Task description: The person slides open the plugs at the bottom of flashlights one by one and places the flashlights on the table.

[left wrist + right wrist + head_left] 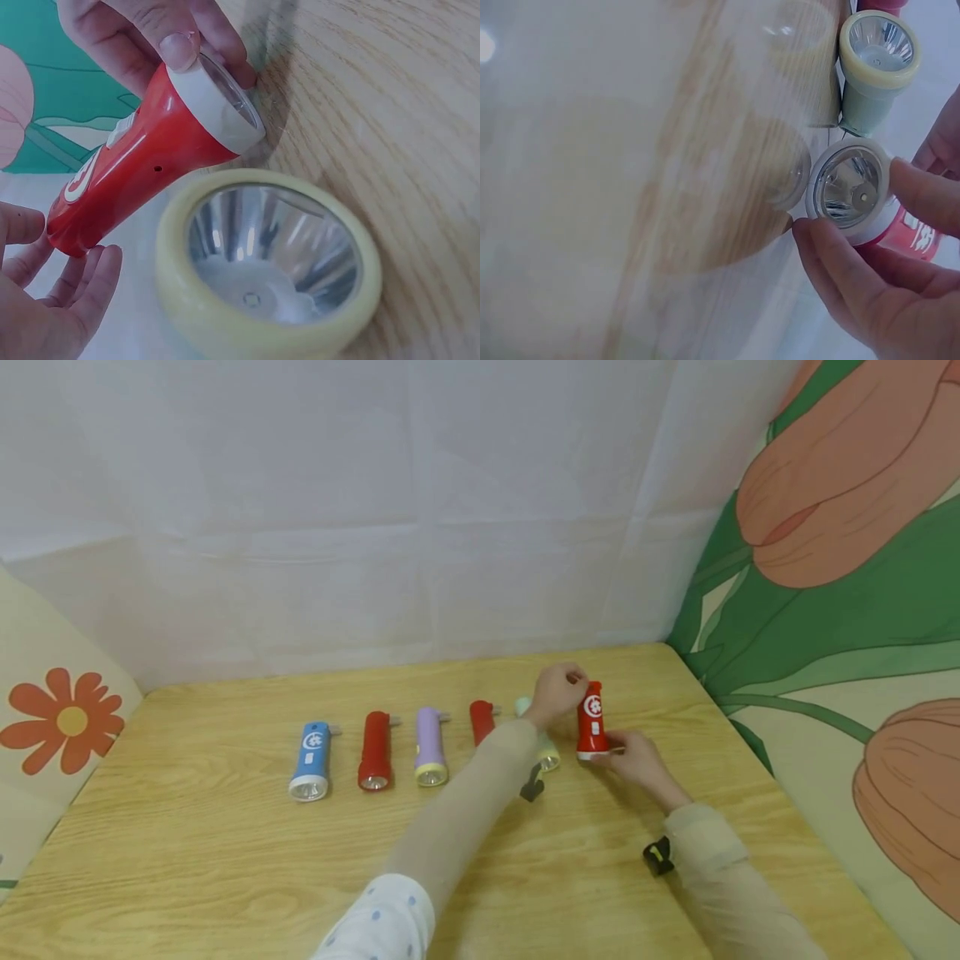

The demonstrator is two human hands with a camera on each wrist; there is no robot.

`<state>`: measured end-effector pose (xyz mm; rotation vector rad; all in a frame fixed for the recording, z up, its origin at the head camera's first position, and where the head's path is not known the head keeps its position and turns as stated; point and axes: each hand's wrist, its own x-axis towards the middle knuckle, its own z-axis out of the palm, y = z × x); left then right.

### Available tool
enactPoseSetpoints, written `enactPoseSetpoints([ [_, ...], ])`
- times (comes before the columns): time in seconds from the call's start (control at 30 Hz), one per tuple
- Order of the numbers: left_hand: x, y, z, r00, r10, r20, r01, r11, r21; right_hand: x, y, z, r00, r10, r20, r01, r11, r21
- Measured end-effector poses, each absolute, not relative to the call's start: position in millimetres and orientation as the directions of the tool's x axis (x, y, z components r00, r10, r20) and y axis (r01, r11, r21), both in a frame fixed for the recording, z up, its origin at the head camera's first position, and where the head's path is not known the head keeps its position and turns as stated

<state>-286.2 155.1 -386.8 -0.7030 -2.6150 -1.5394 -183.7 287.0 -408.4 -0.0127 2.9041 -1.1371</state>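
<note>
A red flashlight [592, 720] with a white head rim and a white emblem lies toward the right of the row. My right hand [637, 764] pinches its white rim, thumb on one side and fingers on the other, as the right wrist view shows. At the tail end, the thumb and fingers of my left hand [558, 693] hold the flashlight from both sides. The left wrist view has its lens end tipped down close to the table. Right beside it is a pale green flashlight [868, 105] with a cream rim, partly hidden by my left arm in the head view.
Left of my hands, a blue flashlight [311, 762], a red flashlight [375, 750], a purple flashlight [430, 747] and another red flashlight [482, 720] lie in a row on the wooden table [225, 860]. White cloth [337, 527] hangs behind; a flowered cloth [862, 635] borders the right.
</note>
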Motion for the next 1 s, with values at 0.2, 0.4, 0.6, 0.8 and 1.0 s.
enactPoseSetpoints([
  [0.2,-288.0,154.5,-392.9,-0.895,0.363,0.259,0.394,0.375,0.839,-182.1,285.9,-406.5,-1.0,-0.021,-0.02,-0.002,0.731,-0.682],
  [0.4,-286.1,153.7,-394.0,-0.89,0.351,0.293,0.414,0.347,0.842,-181.9,284.7,-405.2,-1.0,-0.01,-0.018,0.005,0.731,-0.682],
  [0.6,-283.0,153.6,-390.2,-0.882,0.359,0.305,0.422,0.315,0.85,-185.1,284.3,-404.9,-0.999,0.0,-0.042,0.028,0.725,-0.688],
  [0.8,-279.8,154.3,-386.7,-0.871,0.365,0.33,0.443,0.291,0.848,-188.3,283.8,-403.7,-0.998,0.0,-0.055,0.038,0.729,-0.684],
  [1.0,-277.0,154.1,-386.3,-0.864,0.364,0.347,0.454,0.266,0.85,-192.5,285.3,-405.3,-0.999,-0.022,-0.048,0.017,0.73,-0.683],
])
